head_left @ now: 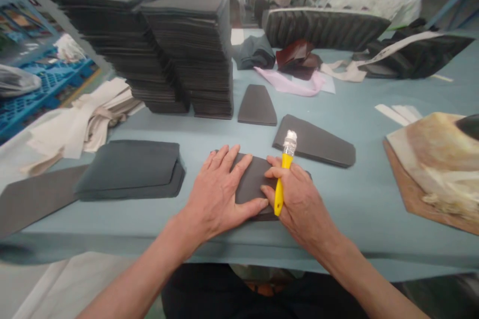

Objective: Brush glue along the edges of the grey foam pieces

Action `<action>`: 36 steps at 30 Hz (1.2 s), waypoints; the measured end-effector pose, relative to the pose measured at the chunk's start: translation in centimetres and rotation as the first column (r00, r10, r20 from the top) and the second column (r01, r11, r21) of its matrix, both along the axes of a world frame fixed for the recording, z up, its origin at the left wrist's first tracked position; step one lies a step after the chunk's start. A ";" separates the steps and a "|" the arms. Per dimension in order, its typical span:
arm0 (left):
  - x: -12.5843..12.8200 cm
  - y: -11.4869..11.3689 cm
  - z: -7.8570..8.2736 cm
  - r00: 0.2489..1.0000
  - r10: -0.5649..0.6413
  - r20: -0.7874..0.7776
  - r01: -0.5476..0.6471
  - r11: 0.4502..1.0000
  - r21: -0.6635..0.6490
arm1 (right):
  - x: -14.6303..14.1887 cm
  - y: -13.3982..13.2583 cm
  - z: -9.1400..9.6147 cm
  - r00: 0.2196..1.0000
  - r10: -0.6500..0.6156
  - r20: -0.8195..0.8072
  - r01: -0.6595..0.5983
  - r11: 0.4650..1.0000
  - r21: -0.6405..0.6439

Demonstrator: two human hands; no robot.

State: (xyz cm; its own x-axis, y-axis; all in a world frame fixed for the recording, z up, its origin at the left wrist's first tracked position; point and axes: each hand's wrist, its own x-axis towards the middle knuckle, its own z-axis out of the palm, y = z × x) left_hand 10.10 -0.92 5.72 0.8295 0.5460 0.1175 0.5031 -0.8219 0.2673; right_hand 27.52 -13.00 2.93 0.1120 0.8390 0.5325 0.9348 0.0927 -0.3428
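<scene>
My left hand (217,192) lies flat with spread fingers on a small pile of dark grey-brown panels (249,187) in front of me. On the same pile rests my right hand (302,199), with a yellow-handled paintbrush (286,162) held between thumb and fingers. The brush points away from me, its bristles coated white. Just beyond are a trapezoid dark piece (257,105) and a longer stack of dark panels (318,142). To the left, a pile of dark greenish panels (129,169) overlaps a flat brown-grey panel (37,197).
Two tall stacks of dark panels (211,65) stand at the back left. Cream fabric strips (90,117) lie at the left edge. On the right, a glue-stained container (436,154) sits on a brown board (398,174). Pink cloth (295,84) and scraps lie at the back.
</scene>
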 end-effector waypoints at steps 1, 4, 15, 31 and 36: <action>0.0 0.0 0.0 1.000 0.002 0.000 -0.002 1.000 -0.001 | 0.1 0.0 -0.2 1.000 -0.001 -0.006 0.001 1.000 0.005; 0.0 -0.1 0.2 1.000 0.009 -0.006 -0.009 1.000 0.001 | 0.4 0.0 -0.6 1.000 0.011 -0.004 -0.011 1.000 0.003; -0.1 -0.1 0.1 1.000 0.008 -0.011 -0.008 1.000 -0.016 | 1.5 0.7 -0.2 0.981 0.075 0.176 -0.083 0.996 0.036; -12.7 5.9 -0.5 0.846 0.533 -0.017 -0.521 0.833 0.187 | 1.3 -2.3 3.5 0.993 -0.092 0.076 0.078 0.983 0.165; -13.1 5.5 -2.0 0.836 0.547 0.029 -0.542 0.818 0.195 | 0.9 -2.9 3.6 0.995 -0.102 0.022 0.098 0.987 0.124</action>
State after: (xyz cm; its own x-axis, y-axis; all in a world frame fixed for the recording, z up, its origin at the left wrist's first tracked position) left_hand -2.96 4.57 3.67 0.4077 0.8795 0.2454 0.8883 -0.4443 0.1165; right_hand 28.40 -15.90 6.54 0.1753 0.7527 0.6346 0.9507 0.0381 -0.3078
